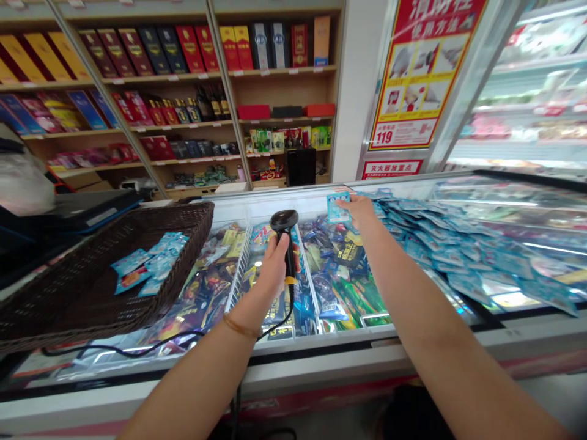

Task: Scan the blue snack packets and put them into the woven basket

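Observation:
My left hand (274, 263) is closed around the handle of a black barcode scanner (284, 221), held upright over the glass-topped chest freezer. A cable runs from the scanner's base down and off to the left. Between its fingers my right hand (360, 211) pinches a small light-blue packet (337, 208) by its right side, to the right of the scanner. A heap of similar blue packets (440, 235) is spread over the freezer lid beside my right forearm. More blue packets (158, 260) lie in the brown wicker basket (192, 235) on the left.
Beneath the glass, the chest freezer (316, 352) holds colourful frozen packs between white wire dividers. Black cable (151, 353) crosses the front left. Shelves (279, 72) with boxes and bottles stand behind. A red poster (426, 73) and a lit display cooler (541, 91) are at right.

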Available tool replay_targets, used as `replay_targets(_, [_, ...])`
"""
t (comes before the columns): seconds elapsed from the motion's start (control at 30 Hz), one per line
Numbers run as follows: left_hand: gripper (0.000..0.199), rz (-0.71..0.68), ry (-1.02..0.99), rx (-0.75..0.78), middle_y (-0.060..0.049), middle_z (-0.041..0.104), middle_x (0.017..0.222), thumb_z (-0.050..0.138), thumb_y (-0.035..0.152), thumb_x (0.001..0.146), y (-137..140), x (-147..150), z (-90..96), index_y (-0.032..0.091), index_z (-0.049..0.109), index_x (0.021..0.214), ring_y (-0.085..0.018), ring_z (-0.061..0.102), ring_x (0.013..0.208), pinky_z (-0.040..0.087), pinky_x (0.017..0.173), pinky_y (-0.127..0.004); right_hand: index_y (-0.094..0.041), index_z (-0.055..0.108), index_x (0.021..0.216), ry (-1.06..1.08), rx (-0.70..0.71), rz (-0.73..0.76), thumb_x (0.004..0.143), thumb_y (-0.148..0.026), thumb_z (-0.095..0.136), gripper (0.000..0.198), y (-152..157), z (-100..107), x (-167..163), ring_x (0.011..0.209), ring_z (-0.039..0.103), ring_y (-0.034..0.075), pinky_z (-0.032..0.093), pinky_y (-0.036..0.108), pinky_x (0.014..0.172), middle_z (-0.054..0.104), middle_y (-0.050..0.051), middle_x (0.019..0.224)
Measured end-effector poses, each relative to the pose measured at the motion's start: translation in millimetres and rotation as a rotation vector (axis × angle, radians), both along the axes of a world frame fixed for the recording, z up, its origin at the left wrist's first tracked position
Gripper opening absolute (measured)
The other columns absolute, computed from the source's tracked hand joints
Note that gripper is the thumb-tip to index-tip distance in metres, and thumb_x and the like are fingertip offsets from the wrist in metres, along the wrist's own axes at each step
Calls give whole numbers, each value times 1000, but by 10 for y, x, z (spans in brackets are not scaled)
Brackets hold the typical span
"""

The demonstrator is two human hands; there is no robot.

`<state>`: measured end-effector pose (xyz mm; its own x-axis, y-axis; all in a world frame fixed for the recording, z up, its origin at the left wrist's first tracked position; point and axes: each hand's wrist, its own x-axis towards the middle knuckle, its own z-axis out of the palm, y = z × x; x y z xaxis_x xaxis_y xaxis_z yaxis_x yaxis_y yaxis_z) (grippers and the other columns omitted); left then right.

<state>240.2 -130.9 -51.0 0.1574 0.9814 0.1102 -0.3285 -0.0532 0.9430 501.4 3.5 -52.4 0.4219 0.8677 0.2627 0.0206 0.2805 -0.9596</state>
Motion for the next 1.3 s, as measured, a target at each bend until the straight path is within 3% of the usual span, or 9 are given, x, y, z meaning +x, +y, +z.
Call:
replay_targets(0.17, [57,-81,18,-5,1,62,78,72,68,72,-77,38,2,21,48,93,-10,55,51,43,42,-23,-22,61,94,61,-42,32,76,-30,70,21,52,-13,-196,71,65,15,56,31,71,67,-3,75])
replay_targets(0.33, [57,-105,35,-38,1,62,76,73,68,73,-113,43,18,21,49,96,-10,55,50,44,42,-23,-19,65,85,-360,51,-62,71,-27,70,17,13,-74,-365,67,54,15,48,29,71,58,-3,67])
replay_targets(0.47, [57,-75,8,-48,2,62,77,74,67,72,-89,34,13,21,48,94,-10,57,51,45,43,-23,-18,66,84,-481,40,42,70,-26,68,16,-11,-221,-420,66,52,16,46,30,70,58,-3,66])
replay_targets(0.7, [58,-86,8,-38,3,61,77,74,68,72,-84,40,-6,21,47,95,-9,55,51,44,42,-22,-18,67,82,-348,5,115,67,-25,70,17,-7,-353,-408,87,62,23,48,37,89,70,2,80])
replay_targets(0.87, [58,-96,9,-4,2,60,75,71,70,74,-133,36,50,21,47,92,-8,51,47,41,41,-22,-19,63,70,-220,-46,159,70,-44,72,27,23,-304,-406,67,60,19,51,32,70,59,-2,58])
replay_targets(0.97, [54,-96,56,70,4,57,70,68,69,78,-174,37,89,21,47,90,-7,48,43,38,39,-21,-20,60,71,-114,-59,191,72,-53,71,35,25,-233,-426,59,60,16,51,30,63,59,-3,57])
replay_targets(1.3, [51,-172,219,168,6,53,66,63,68,82,-265,122,74,21,46,91,-8,46,40,36,38,-22,-20,58,74,118,-29,263,73,-46,79,33,-142,104,-508,61,64,14,52,25,65,60,-3,56])
